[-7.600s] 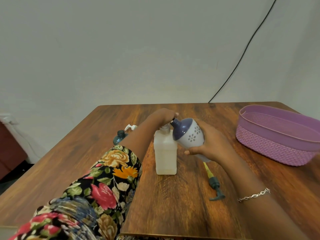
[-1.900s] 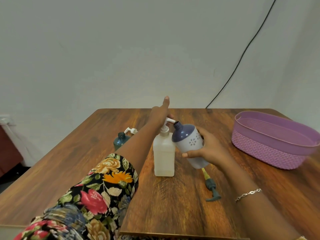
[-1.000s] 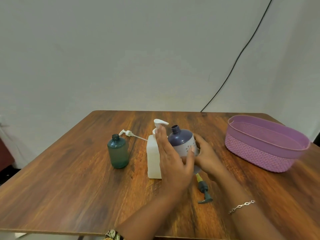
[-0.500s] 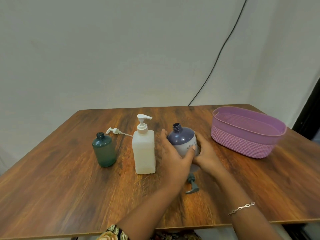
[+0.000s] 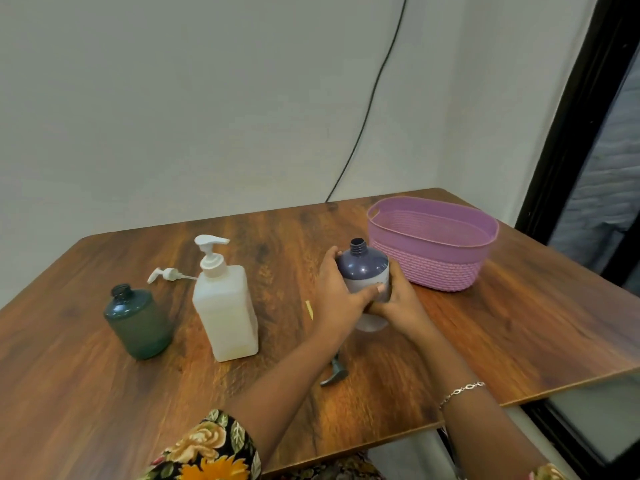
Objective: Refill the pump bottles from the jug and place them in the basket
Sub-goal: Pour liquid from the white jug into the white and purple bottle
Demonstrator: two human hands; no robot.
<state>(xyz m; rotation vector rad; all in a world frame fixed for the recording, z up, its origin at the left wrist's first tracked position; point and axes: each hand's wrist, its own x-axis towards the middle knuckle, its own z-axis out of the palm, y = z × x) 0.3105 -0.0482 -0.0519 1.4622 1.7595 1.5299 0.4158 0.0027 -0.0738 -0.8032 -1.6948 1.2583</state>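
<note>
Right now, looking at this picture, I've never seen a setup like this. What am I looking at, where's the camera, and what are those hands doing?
There is no machine here. A person wears one camera on the head, so the picture looks forward and down at their own two hands. The left hand and right hand are both wrapped round a purple bottle, which is upright with its neck open. On the wooden table stand a white pump bottle and an open green bottle. A white pump lies behind them, and a dark pump lies by the left forearm. A basket sits to the right, and no bottle shows in it.
</note>
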